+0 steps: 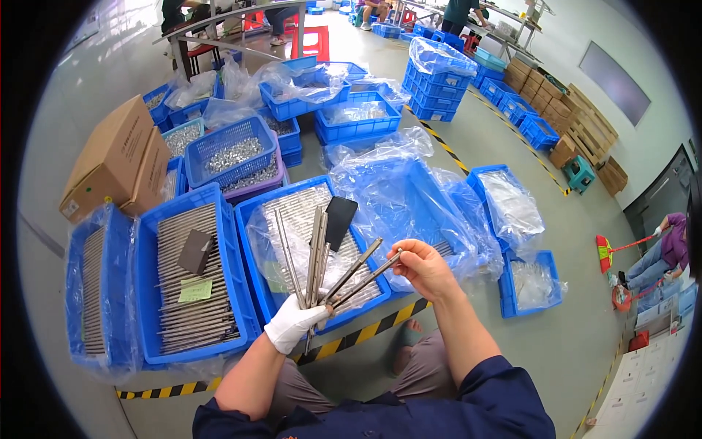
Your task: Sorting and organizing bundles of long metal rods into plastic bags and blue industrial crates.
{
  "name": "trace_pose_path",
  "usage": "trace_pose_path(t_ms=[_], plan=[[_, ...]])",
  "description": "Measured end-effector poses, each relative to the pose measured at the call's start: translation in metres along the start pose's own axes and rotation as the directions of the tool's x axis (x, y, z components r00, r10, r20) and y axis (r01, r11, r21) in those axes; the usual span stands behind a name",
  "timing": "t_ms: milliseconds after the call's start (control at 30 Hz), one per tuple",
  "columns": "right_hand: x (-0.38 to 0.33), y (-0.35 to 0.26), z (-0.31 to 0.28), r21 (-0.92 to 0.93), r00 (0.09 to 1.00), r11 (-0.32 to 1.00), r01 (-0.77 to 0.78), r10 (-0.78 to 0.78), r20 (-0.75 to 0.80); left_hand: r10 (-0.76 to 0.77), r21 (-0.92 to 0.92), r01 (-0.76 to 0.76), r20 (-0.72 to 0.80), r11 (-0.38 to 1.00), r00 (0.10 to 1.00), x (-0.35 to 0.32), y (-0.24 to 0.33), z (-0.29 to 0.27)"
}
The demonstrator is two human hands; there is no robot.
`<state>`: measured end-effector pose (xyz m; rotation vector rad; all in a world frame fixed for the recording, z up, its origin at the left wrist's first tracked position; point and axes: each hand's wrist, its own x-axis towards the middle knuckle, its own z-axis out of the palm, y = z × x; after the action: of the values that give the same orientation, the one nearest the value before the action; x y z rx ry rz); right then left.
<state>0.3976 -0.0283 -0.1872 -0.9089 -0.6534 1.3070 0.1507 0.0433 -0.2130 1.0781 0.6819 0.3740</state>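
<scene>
My left hand (294, 323), in a white glove, is closed around the lower ends of several slim metal rods (316, 252) that fan out upward. My bare right hand (427, 271) pinches the tip of one rod (369, 278), whose lower end is still in the gloved hand. Beneath them is a blue bin (248, 257) holding rows of similar rods and a clear plastic bag. A flat black object (341, 222) lies on those rods, partly behind the bundle. Gloved fingers and bundle hide part of the bin's contents.
Left of it, another blue bin (241, 282) of rods carries a dark block (195, 252) and a yellow-green slip (195, 290). A plastic-lined bin (402, 192) stands to the right. Cardboard boxes (110, 164) rise at left. Black-yellow tape (358, 335) crosses the floor. A person (669, 252) sweeps far right.
</scene>
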Motion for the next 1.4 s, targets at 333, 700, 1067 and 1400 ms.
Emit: trace_pose_path(t_ms=[333, 700, 1067, 1400], plan=[[-0.008, 0.051, 0.04, -0.388, 0.986, 0.912, -0.134, 0.161, 0.038, 0.018, -0.041, -0.019, -0.024, 0.999, 1.0, 0.001, 0.002, 0.01], [-0.006, 0.073, 0.049, -0.269, 0.982, 0.949, -0.164, 0.184, 0.05, 0.096, -0.076, -0.103, -0.092, 0.992, 0.991, 0.001, -0.009, 0.014], [-0.008, 0.058, 0.039, -0.193, 0.776, 0.818, -0.541, 0.575, 0.26, 0.061, -0.23, -0.083, -0.102, 0.97, 0.993, -0.004, 0.001, 0.01], [-0.034, 0.085, 0.067, -0.471, 0.379, 0.659, -0.587, 0.738, 0.559, 0.113, -0.199, -0.138, -0.134, 0.97, 0.985, 0.001, 0.0, 0.003]])
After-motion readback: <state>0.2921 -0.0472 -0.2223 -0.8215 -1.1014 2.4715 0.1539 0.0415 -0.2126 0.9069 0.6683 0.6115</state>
